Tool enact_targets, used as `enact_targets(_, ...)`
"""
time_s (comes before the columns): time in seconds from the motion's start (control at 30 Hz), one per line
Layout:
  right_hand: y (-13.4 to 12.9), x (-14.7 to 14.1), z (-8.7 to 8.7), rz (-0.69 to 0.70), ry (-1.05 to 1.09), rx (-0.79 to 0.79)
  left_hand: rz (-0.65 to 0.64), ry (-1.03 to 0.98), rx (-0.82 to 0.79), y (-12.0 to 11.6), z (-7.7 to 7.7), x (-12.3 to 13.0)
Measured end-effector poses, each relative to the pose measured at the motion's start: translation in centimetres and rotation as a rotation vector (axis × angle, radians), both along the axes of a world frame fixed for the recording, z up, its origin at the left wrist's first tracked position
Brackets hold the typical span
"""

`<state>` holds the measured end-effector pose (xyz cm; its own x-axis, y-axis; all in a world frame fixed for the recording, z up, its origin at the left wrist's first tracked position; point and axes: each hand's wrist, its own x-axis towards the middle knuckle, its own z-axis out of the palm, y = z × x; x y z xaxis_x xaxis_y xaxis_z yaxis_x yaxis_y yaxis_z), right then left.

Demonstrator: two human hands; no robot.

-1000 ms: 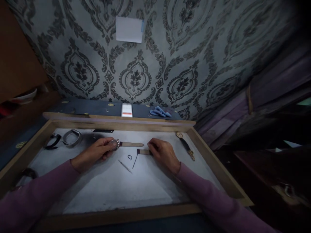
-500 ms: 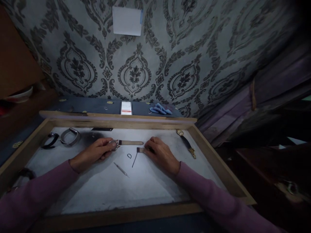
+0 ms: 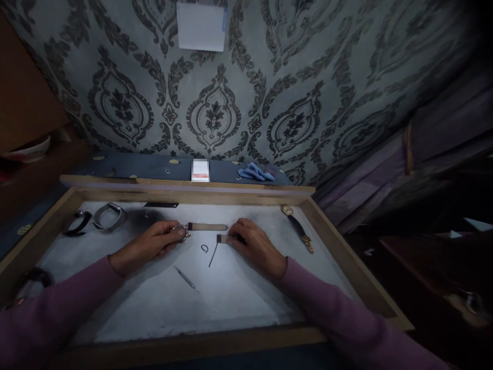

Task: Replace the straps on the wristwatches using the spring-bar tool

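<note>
My left hand (image 3: 156,240) is closed round a round watch case (image 3: 181,233), thumb on its face. A beige strap piece (image 3: 210,227) extends rightward beside the case; I cannot tell whether the two are joined. Between the bent fingers of my right hand (image 3: 258,247) is a second strap piece (image 3: 222,239) with a dark end. A thin dark strip (image 3: 213,255) slants down from that end. Below and between the hands lie a small dark loop (image 3: 204,248) and a slim metal spring bar tool (image 3: 186,279).
A shallow wooden tray (image 3: 192,194) with a white floor surrounds the work. Inside it are a gold watch with a dark strap (image 3: 296,226) at right, a grey watch band (image 3: 110,218) and a black watch (image 3: 78,223) at left. A blue cloth (image 3: 256,172) lies behind the rim.
The spring bar tool has shifted slightly left and toward me. Both hands keep their places and their holds; the view has tilted a little.
</note>
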<state>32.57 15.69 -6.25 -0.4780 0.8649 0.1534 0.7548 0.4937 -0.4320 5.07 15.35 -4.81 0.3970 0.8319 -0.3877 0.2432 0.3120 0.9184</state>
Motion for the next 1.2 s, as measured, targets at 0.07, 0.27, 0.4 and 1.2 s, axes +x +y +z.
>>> enact_targets(0.07,0.0,0.1,0.0,0.006,-0.002,0.011,-0.004,0.006,0.002,0.0,0.0,-0.1)
enact_targets(0.27,-2.1,-2.1,0.7,0.129,0.026,0.214,-0.022,0.011,-0.006,0.1,0.1,0.1)
enact_targets(0.4,-4.5,-5.4,1.3,0.404,-0.086,0.224,-0.023,0.015,0.01,0.1,0.2,0.3)
enact_targets(1.2,-2.6,-6.9,-1.8,0.196,-0.281,0.455,0.091,-0.063,0.0,0.5,-0.6,0.6)
